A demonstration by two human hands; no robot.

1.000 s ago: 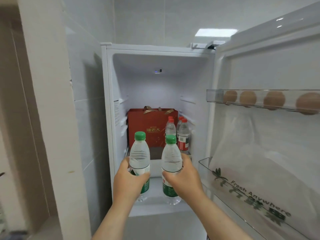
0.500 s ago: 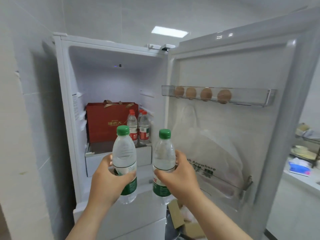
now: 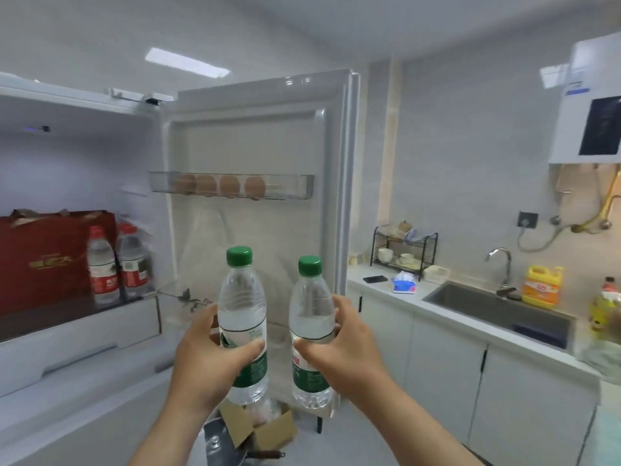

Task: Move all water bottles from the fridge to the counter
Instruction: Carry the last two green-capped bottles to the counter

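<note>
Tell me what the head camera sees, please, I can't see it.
Left hand and right hand each hold an upright clear plastic green-capped water bottle before the open white fridge, where red-capped bottles remain; a white counter lies right.

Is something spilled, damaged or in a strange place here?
Nothing spilled or damaged. One oddity: an open cardboard box sits on the floor right below the open fridge door, where it could be stepped on.

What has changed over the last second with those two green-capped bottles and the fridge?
The view has swung right, so the fridge now sits at the left and the counter and sink have appeared. The left hand and right hand each still grip a green-capped bottle, now carried clear of the shelves. The red-capped bottles, the eggs and the open door are unchanged.
</note>
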